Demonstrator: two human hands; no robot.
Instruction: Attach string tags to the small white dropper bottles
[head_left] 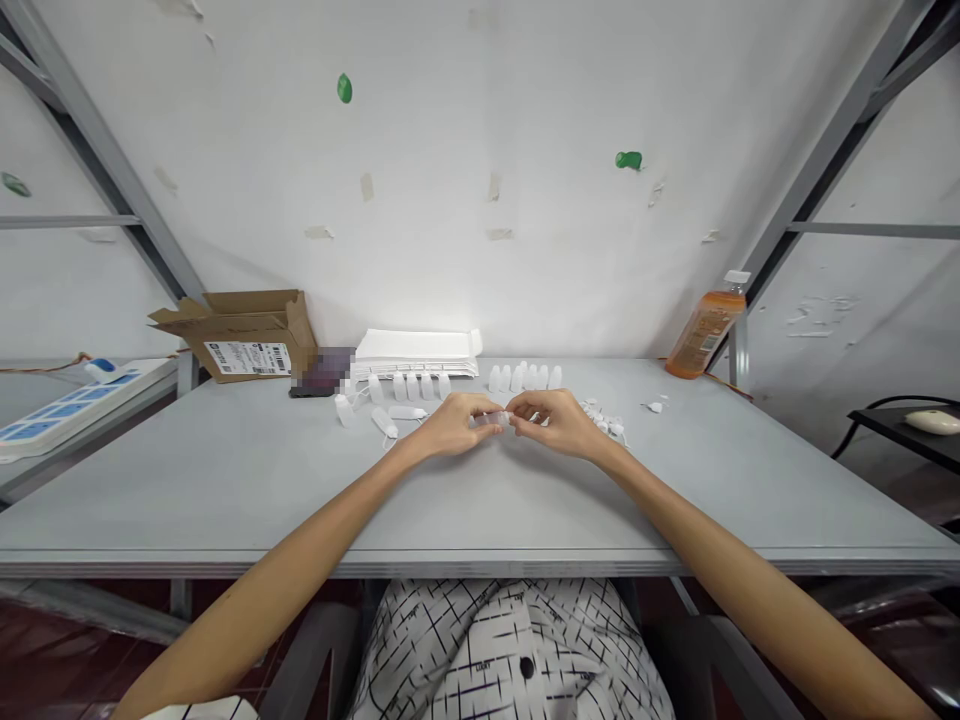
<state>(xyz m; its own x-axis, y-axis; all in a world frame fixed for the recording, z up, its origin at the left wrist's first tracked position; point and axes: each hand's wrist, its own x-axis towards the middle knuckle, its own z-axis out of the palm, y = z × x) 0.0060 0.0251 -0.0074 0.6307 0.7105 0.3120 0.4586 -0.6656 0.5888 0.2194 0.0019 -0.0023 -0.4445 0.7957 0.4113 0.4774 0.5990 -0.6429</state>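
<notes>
Just above the table's middle, my left hand (459, 424) pinches a small translucent white bottle (491, 419) lying sideways. My right hand (553, 421) has its fingertips closed at the bottle's right end, where a small white part shows; its exact shape is too small to tell. Behind my left hand stands a row of white bottles (426, 386), with a few others lying on their sides (385, 422) nearer to me. Several translucent bottles (525, 377) stand behind my right hand. A pile of small white pieces (604, 420) lies just right of that hand.
On the grey table (480, 510), an open cardboard box (251, 335) and a stack of white trays (417, 352) stand at the back left. An orange bottle (705, 330) is at the back right. A power strip (82, 405) lies at the far left.
</notes>
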